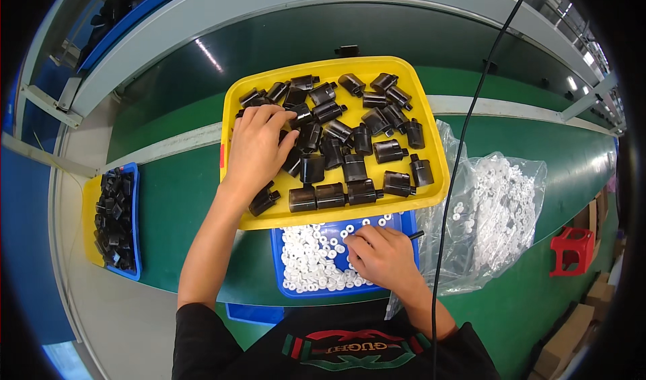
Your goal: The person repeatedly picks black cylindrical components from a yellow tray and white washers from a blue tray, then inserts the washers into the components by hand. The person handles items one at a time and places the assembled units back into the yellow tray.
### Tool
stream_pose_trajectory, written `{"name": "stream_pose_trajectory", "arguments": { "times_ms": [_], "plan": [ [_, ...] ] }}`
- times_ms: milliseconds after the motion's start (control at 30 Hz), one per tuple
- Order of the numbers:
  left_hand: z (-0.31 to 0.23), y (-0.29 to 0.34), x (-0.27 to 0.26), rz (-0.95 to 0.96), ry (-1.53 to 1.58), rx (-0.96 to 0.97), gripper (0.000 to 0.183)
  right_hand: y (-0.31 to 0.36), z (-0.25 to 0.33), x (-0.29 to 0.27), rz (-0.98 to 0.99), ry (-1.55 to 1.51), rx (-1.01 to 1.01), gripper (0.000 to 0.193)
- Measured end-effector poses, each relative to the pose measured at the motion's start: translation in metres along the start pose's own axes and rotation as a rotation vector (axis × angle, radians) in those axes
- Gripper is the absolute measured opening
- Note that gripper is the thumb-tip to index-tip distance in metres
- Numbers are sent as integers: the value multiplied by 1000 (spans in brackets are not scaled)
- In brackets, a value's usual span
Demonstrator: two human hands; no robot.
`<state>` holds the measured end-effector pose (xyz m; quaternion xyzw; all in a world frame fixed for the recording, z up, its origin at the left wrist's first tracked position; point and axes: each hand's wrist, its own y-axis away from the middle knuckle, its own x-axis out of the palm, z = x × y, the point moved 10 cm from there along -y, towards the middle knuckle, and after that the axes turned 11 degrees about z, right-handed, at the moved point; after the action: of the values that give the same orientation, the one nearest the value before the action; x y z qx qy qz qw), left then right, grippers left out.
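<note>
Cylinders (332, 153) lie right of my left hand (256, 141), grip unclear. White rings (299, 253) lie left of my right hand (385, 255), gripping a rod (416, 235).

Here's green-topped workbench (168, 192) stretching wide: yellow plastic tray (336, 219) sitting mid-bench, loaded, its near rim overlapping blue plastic tray (408, 224), also loaded; on right, filled clear plastic bag (494, 215) lying just beside.

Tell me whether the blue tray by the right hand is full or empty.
Neither: the blue tray is partly filled. White rings crowd its left side, while bare blue floor shows beside the right hand.
</note>
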<state>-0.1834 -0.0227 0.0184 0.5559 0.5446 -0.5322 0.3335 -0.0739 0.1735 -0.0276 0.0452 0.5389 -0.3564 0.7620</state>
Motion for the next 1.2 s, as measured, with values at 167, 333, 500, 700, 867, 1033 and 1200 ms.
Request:
{"name": "stream_pose_trajectory", "arguments": {
  "times_ms": [167, 333, 500, 700, 867, 1033, 1200],
  "plan": [
    [2, -2, 0, -21, 108, -47, 27, 1, 11, -6, -2, -19, -60, 21],
    [25, -2, 1, -22, 85, -124, 24, -5, 25, 5, 72, -28, -128, 28],
    [41, -12, 4, 16, 86, -226, 35, -16, 38, -17, 55, -177, -173, 39],
    [12, 9, -30, -133, 222, -196, 42, -30, 49, -41, 146, -891, -279, 69],
    [-23, 41, -49, -141, 470, -62, 41, -4, 73, -70, 510, -1756, -489, 58],
    [-23, 63, -58, -194, 674, -27, 44, 11, 86, -76, 572, -1898, -708, 54],
    [-33, 69, -65, -163, 436, 38, 42, 23, 91, -73, 575, -1944, -807, 50]
  ]
}}
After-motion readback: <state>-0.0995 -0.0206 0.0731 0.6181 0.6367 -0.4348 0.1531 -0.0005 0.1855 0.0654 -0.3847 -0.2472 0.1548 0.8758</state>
